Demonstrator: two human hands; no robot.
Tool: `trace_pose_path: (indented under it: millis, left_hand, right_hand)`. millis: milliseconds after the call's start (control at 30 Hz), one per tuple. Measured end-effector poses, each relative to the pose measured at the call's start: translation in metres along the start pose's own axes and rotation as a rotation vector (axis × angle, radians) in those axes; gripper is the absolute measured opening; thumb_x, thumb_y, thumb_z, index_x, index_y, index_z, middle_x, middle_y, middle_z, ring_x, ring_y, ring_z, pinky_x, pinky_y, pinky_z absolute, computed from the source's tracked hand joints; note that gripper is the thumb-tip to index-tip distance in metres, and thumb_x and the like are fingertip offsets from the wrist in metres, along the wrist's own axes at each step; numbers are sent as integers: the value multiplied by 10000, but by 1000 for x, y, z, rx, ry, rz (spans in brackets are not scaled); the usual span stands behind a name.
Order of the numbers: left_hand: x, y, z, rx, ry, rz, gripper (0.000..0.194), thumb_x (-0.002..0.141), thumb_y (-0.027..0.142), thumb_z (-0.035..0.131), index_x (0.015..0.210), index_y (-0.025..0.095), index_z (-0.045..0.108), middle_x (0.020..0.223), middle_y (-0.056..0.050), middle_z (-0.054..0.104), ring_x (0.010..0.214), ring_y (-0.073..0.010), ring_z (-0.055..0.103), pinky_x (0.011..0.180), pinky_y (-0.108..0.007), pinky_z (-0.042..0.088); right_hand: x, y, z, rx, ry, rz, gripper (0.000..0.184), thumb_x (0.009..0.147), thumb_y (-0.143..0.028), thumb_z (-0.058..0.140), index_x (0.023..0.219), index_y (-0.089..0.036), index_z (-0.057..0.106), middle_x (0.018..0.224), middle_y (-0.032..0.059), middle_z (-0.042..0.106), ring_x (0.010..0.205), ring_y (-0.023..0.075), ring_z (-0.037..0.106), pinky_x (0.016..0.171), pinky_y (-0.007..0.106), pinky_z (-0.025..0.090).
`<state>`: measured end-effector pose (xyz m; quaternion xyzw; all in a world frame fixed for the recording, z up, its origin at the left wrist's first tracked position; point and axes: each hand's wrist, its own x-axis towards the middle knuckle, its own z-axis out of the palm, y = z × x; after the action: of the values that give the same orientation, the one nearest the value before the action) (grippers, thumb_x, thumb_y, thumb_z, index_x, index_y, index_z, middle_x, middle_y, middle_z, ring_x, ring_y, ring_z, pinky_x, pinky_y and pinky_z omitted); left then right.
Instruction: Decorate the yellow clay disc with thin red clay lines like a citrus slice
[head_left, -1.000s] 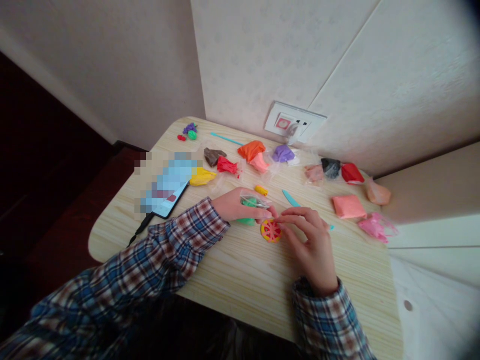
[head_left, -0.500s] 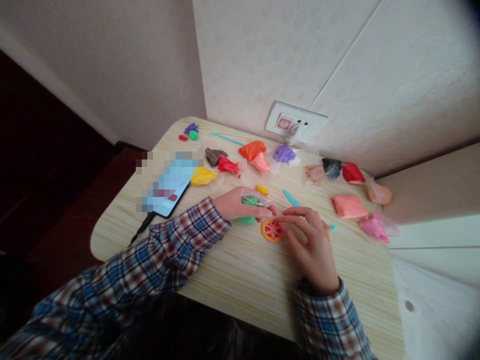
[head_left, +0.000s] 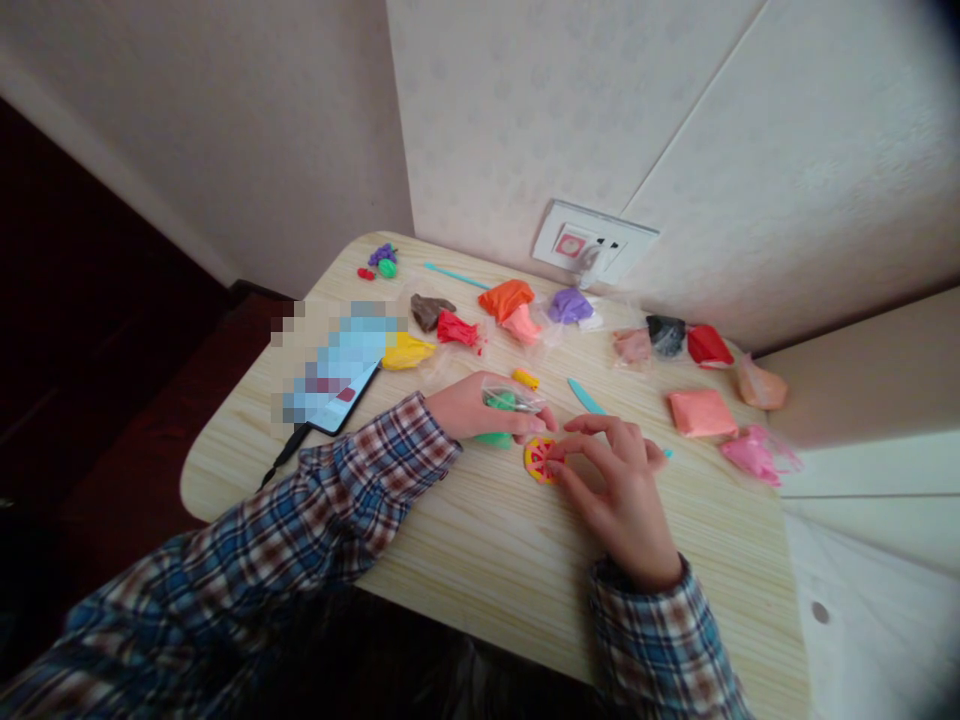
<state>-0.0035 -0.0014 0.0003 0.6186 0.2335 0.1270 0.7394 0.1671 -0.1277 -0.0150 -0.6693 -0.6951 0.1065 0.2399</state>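
Observation:
My left hand (head_left: 491,410) is closed round a clear bag of green clay (head_left: 495,440), resting on the table left of a flat round clay piece. That round clay piece (head_left: 535,462) has a yellow rim, a red middle and pink strips like spokes. Over its right side is my right hand (head_left: 615,490), thumb and forefinger brought together in a pinch on its surface. Anything between those fingertips is too small to make out. The other fingers of the right hand are bent and partly raised.
A yellow clay roll (head_left: 526,379) and a blue clay knife (head_left: 586,396) lie beyond my hands. Bagged clay, such as orange (head_left: 506,299) and salmon (head_left: 702,413), lines the back and right. A phone (head_left: 337,375) is at the left, small clay fruits (head_left: 383,257) behind it.
My right thumb and forefinger have moved slightly left over the round clay piece and come together, covering more of it. The left hand stays put with the green clay bag.

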Motion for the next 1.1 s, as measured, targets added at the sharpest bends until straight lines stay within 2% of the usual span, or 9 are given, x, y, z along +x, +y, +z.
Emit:
trace_pose_path:
  millis: [233,533,867,1100]
  left_hand:
    - [0,1,1,20,3,-2,132,728,217,649,801,114,686,603,30,574,577,-57,512,582,-176,391]
    - [0,0,1,26,-1,-13,144,727,215,638,816,112,685,592,32,576,563,-50,510,553,-158,378]
    - [1,-1,1,-26,7,-22,142,704,212,660,803,113,680,609,26,581,570,-54,513,565,-164,402]
    - [0,2,1,21,7,-39,155,711,235,666,807,115,687,587,31,572,563,-51,505,546,-154,384]
  right_hand:
    - [0,-4,0,-18,-10,-42,94,819,-315,581,804,-244,641,1052,36,581,976,241,492,848,435,252]
    - [3,0,-4,292,131,70,117,835,-329,556,813,-228,610,959,43,605,934,217,547,806,392,359]
    - [2,13,-1,8,327,200,142,865,-288,458,838,-196,563,905,65,608,904,226,545,811,396,341]
    - [-1,20,3,-55,336,306,148,862,-265,411,836,-182,531,785,44,601,769,207,543,778,384,309]
